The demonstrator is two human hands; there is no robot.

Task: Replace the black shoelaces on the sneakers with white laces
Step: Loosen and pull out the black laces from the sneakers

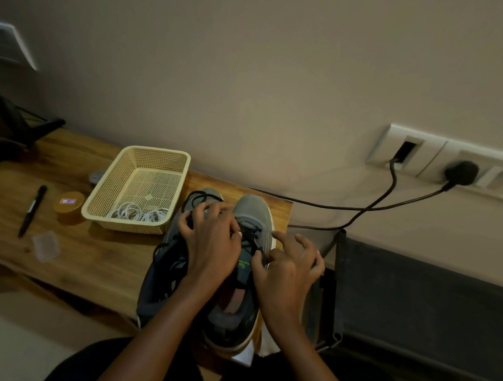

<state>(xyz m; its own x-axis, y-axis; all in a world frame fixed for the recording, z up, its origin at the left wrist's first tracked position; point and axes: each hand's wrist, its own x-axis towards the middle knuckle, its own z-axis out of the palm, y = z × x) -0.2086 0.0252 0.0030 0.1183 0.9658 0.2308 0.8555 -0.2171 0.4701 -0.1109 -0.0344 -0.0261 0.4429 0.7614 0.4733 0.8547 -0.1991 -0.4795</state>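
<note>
Pinches black lace (250,232) on right sneaker (252,212) with right hand (288,270); curls left hand (214,242) on same sneaker, cannot tell if gripping. Risks jamming lace tight if pulled sideways. Has white laces (137,213) near, in basket (124,224).

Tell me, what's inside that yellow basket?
White laces lie coiled in the basket at its near end. The rest of its floor shows mostly bare mesh. Anything under the coils is hidden.
</note>
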